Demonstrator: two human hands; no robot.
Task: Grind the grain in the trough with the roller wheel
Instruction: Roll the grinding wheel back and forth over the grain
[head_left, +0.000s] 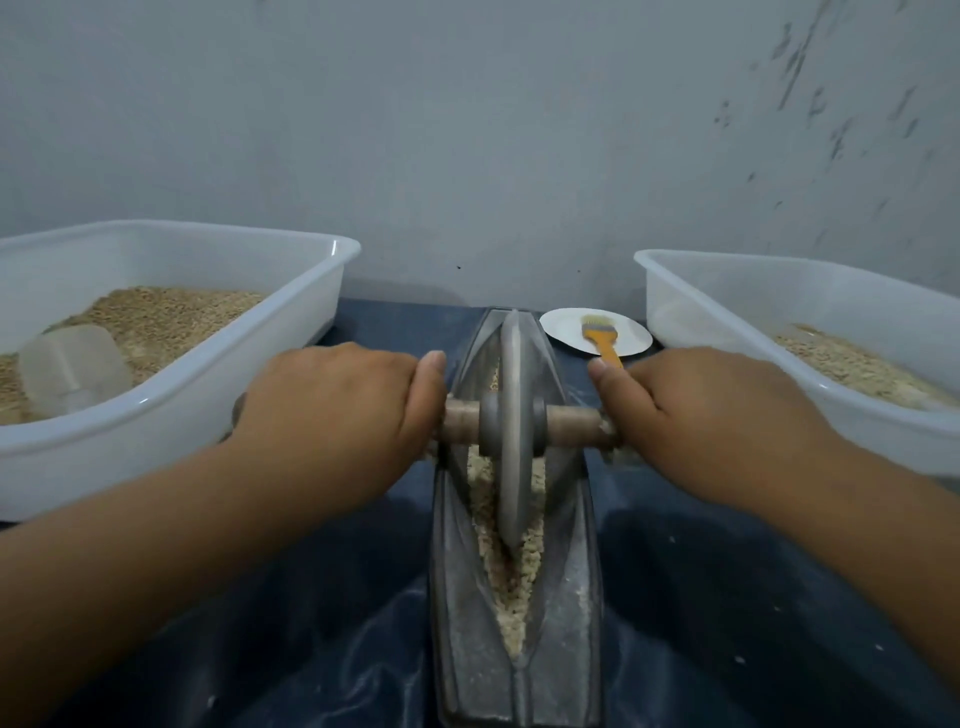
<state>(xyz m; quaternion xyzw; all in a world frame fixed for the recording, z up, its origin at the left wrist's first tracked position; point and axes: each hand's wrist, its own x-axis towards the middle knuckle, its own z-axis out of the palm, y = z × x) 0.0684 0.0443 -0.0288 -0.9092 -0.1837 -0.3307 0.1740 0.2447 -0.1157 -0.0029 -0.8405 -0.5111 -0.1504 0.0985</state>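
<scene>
A long grey metal trough (571, 597) runs away from me down the middle of the dark blue table. Pale crushed grain (511, 587) lies along its groove. The grey roller wheel (511, 415) stands upright in the groove, about midway along, on a wooden axle (569, 422). My left hand (337, 410) grips the axle's left end, and my right hand (711, 415) grips the right end. Both thumbs point forward beside the wheel.
A white plastic tub (171, 415) with grain and a clear scoop (72, 371) stands at left. Another white tub (779, 364) with grain is at right. A white plate (566, 325) with a yellow-handled brush (602, 340) sits behind the trough, near the grey wall.
</scene>
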